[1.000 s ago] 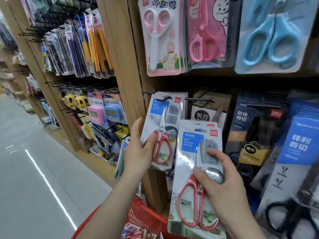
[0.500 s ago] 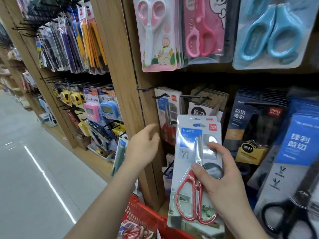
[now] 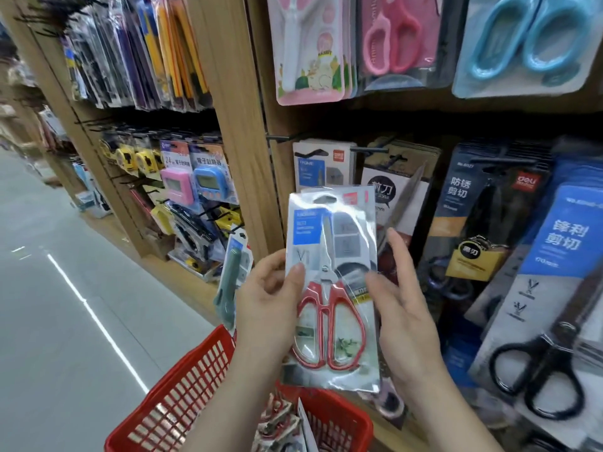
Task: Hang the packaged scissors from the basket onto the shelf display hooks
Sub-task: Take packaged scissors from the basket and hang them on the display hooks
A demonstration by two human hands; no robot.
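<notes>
The left hand [image 3: 270, 298] has left the wooden post and come across to the packaged scissors [image 3: 329, 256], which now sit higher, upright between both hands. Around them are a grey floor [image 3: 49, 321] with a white line, the tall wooden shelf [image 3: 228, 125] hung with stationery, and a red basket [image 3: 182, 386] low in front. A matching pack [image 3: 321, 164] hangs just behind. The left grip has its thumb on the pack's front and fingers behind the left edge. The right hand [image 3: 404, 308] pinches the right edge, forefinger stretched up behind.
</notes>
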